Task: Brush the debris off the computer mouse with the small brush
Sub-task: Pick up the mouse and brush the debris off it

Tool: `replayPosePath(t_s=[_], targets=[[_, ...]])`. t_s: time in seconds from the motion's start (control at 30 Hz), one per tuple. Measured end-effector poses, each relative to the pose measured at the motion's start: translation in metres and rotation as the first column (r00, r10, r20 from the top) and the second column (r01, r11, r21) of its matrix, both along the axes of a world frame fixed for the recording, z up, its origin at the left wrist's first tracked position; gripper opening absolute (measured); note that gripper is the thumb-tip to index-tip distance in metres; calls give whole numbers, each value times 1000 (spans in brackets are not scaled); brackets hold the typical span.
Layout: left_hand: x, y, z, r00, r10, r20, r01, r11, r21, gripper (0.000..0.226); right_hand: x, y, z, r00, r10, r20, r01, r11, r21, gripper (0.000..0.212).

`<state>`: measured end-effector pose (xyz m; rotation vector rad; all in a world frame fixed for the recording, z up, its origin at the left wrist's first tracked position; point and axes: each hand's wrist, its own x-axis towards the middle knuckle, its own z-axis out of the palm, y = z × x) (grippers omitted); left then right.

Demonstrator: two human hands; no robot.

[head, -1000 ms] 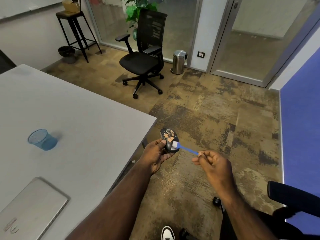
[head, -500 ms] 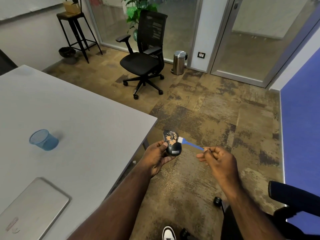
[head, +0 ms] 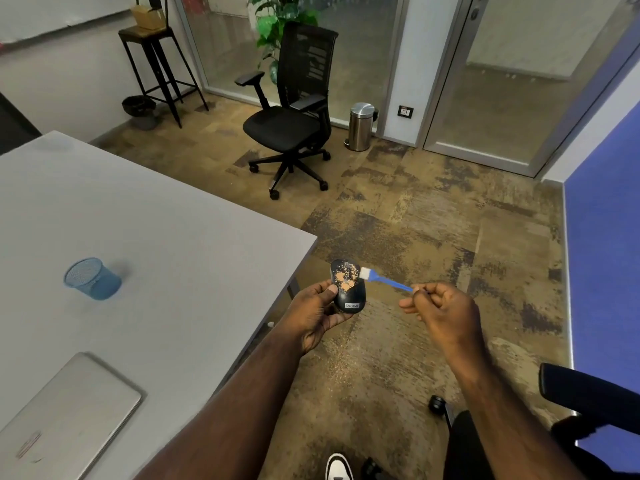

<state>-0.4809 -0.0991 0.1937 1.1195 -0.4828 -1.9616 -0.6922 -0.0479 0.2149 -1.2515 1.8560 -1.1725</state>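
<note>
Patchy brown carpet fills the frame centre. Grey tabletop takes the left, carrying a blue mesh cup and, lower left, a closed laptop. Black office chair sits at top centre. Your left hand is wrapped around the mouse, centre frame, off the tabletop edge. Your right hand pinches the small brush. Versus 1 s ago: bristles moved from the mouse's near end to its far right edge; debris thinner.

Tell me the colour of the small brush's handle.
Blue handle, with pale bristles; the head view shows it.
</note>
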Motion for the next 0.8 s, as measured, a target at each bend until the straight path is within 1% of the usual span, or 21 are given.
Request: replayPosePath(t_s=[0.07,0.13,0.2,0.23,0.33,0.4,0.5,0.6,0.73,0.8], targets=[[0,1,0,1000,-4,10,4,1000,-4,26,4,1,1,998,49,-35,-48,999,15,12],[1,2,-1,1000,-9,22,9,1000,-3,25,3,0,2,999,15,-40,-14,1000,24,11],[1,4,-1,1000,-8,21,8,1000,5,25,-2,-4,3,1000,-24,-1,24,1000,18,9],[2,4,-1,1000,-9,19,9,1000,6,26,-2,-5,4,1000,-19,5,19,1000,15,9],[2,5,0,1000,-13,29,13,1000,1,26,3,-4,5,998,45,-43,-44,999,32,8],[2,6,1,999,-17,38,17,1000,0,26,3,-6,5,999,18,-44,-16,999,40,9],[1,7,3,998,-29,49,29,1000,-5,26,0,-9,5,1000,-17,-1,17,999,34,9],[1,8,4,998,-34,53,35,999,-5,26,5,-8,7,998,43,-36,-42,998,41,9],[1,9,4,997,-41,67,41,999,-1,26,3,-12,7,999,-28,-22,29,998,54,10],[1,9,3,996,-44,78,44,999,1,27,3,-13,8,1000,-21,-17,22,999,38,9]])
